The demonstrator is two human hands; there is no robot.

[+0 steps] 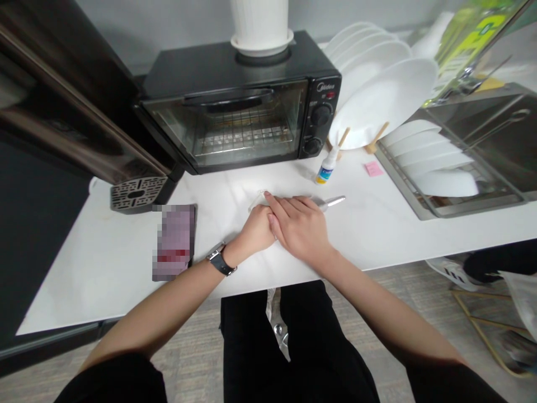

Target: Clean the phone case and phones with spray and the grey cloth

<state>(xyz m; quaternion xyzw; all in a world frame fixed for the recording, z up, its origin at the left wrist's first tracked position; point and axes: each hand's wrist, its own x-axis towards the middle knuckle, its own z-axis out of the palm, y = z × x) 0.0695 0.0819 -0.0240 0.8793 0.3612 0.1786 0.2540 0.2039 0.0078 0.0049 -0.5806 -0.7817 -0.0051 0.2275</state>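
My left hand [257, 228], with a dark-strapped watch [220, 260] on the wrist, is closed low over the counter. Its fingertips are hidden, so what they hold cannot be made out. Across it lies my right hand [301, 226], its fingers stretched out and slightly apart, the thumb against the left hand. A slim silver handle [335, 200] sticks out to the right from behind my right hand; the rest of that tool is covered. Just beyond my left hand a small, pale, see-through piece [258, 197] shows, too unclear to name.
A small spray bottle [326, 167] and a pink sticky note [373, 168] are beyond my right hand. Behind stand a toaster oven [235, 126] and racked white plates [377, 101]. The sink [423, 207] is right; a phone [176, 238] lies left. Another person's shoe [455, 274] shows below.
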